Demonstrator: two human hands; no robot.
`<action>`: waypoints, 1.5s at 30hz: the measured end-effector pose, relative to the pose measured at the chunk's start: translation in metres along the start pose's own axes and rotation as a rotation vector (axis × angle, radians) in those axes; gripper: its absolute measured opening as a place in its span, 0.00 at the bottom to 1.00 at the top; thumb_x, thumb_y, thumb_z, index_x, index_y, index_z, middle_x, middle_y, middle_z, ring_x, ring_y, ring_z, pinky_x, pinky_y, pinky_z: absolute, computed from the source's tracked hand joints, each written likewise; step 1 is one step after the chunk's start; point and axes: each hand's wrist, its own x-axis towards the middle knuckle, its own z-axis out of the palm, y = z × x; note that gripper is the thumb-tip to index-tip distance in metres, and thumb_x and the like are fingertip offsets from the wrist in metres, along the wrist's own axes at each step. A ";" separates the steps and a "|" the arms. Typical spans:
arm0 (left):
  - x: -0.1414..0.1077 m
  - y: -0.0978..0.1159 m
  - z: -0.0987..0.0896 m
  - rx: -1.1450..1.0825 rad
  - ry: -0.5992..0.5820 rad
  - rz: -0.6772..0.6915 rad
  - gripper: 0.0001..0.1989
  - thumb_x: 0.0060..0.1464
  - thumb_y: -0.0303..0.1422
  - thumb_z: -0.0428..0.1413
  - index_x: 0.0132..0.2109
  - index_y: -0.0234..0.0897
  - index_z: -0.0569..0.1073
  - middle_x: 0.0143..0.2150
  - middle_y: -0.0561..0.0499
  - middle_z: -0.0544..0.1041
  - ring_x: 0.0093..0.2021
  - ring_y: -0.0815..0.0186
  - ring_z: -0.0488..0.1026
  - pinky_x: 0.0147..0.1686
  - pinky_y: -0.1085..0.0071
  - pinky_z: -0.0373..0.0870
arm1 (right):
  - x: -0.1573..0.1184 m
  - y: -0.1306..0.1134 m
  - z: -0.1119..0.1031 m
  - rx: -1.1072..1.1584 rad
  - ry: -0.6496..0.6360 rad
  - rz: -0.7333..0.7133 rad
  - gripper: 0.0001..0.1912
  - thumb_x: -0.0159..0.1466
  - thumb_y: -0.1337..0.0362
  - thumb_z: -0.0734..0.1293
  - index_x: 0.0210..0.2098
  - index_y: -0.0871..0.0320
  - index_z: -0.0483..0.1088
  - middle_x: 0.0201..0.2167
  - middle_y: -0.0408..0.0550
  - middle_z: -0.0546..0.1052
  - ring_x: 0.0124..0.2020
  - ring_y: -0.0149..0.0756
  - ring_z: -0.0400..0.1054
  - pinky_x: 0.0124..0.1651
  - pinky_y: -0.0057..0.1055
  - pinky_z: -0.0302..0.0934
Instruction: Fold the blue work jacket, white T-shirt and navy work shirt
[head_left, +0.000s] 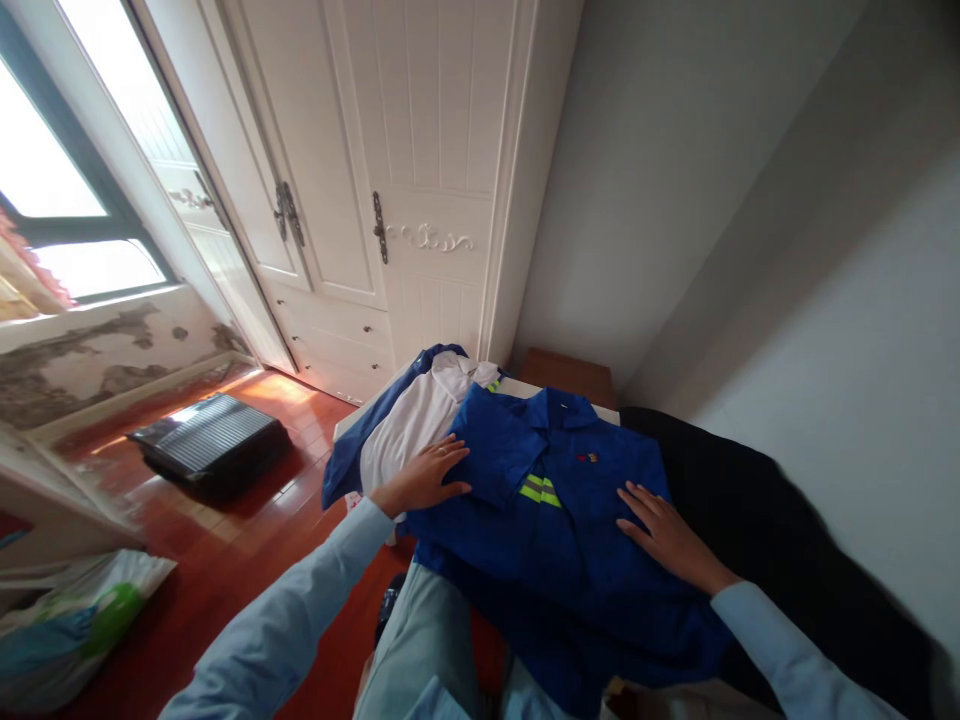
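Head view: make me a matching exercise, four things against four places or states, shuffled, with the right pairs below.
Things
1. Blue shirt with the chest emblem
2. White garment
3. Ribbed black case
4. Wardrobe

Places and states
a. Lies on the reddish floor
b. Bears dark ornate handles
c. Has the left hand and right hand laid on it
d. Lies left of the emblem-bearing shirt

Right pairs: 1-c, 2-d, 3-a, 4-b.

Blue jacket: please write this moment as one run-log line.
left hand: open, at folded sleeve edge | right hand: open, palm down on blue jacket | white garment: left of jacket
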 end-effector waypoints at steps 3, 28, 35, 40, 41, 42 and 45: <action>-0.017 -0.008 0.015 0.088 -0.031 0.071 0.21 0.58 0.40 0.64 0.58 0.42 0.78 0.65 0.41 0.75 0.71 0.49 0.64 0.69 0.48 0.63 | 0.022 -0.005 -0.031 0.031 -0.164 0.044 0.38 0.67 0.38 0.60 0.65 0.58 0.70 0.67 0.61 0.69 0.66 0.59 0.66 0.63 0.52 0.67; -0.081 0.027 0.114 0.175 0.573 -0.200 0.34 0.63 0.21 0.48 0.73 0.47 0.59 0.69 0.42 0.70 0.72 0.52 0.63 0.67 0.40 0.65 | 0.280 -0.216 0.020 0.061 0.052 -0.334 0.36 0.76 0.48 0.51 0.75 0.63 0.51 0.76 0.57 0.50 0.77 0.51 0.41 0.75 0.55 0.43; -0.084 0.029 0.116 0.101 0.575 -0.202 0.33 0.64 0.22 0.48 0.72 0.48 0.58 0.70 0.43 0.69 0.73 0.52 0.60 0.68 0.39 0.63 | 0.280 -0.217 0.016 0.036 0.048 -0.336 0.35 0.75 0.49 0.52 0.74 0.63 0.52 0.76 0.57 0.51 0.77 0.53 0.42 0.75 0.56 0.45; -0.109 0.028 0.118 -0.102 0.764 -0.336 0.19 0.66 0.26 0.49 0.59 0.46 0.72 0.60 0.44 0.76 0.64 0.55 0.72 0.60 0.49 0.74 | 0.270 -0.231 0.001 0.086 0.094 -0.314 0.34 0.75 0.52 0.56 0.73 0.67 0.56 0.74 0.62 0.55 0.76 0.54 0.46 0.75 0.57 0.42; -0.118 0.026 0.121 -0.127 0.802 -0.401 0.17 0.66 0.27 0.49 0.58 0.45 0.73 0.58 0.43 0.77 0.61 0.55 0.74 0.58 0.50 0.76 | 0.264 -0.234 -0.003 0.134 0.144 -0.307 0.33 0.74 0.52 0.56 0.72 0.67 0.58 0.73 0.64 0.58 0.75 0.54 0.49 0.75 0.57 0.42; -0.128 0.021 0.125 -0.144 0.827 -0.471 0.15 0.66 0.30 0.50 0.57 0.45 0.73 0.57 0.43 0.78 0.59 0.55 0.76 0.56 0.51 0.77 | 0.254 -0.237 -0.009 0.199 0.205 -0.300 0.33 0.74 0.52 0.56 0.70 0.67 0.60 0.72 0.65 0.61 0.74 0.54 0.52 0.75 0.57 0.42; -0.158 0.001 0.146 -0.176 0.811 -0.658 0.15 0.65 0.36 0.52 0.57 0.43 0.72 0.54 0.42 0.79 0.55 0.52 0.78 0.54 0.50 0.78 | 0.199 -0.241 -0.027 0.518 0.332 -0.300 0.30 0.74 0.49 0.58 0.65 0.61 0.67 0.64 0.62 0.72 0.67 0.51 0.64 0.72 0.54 0.52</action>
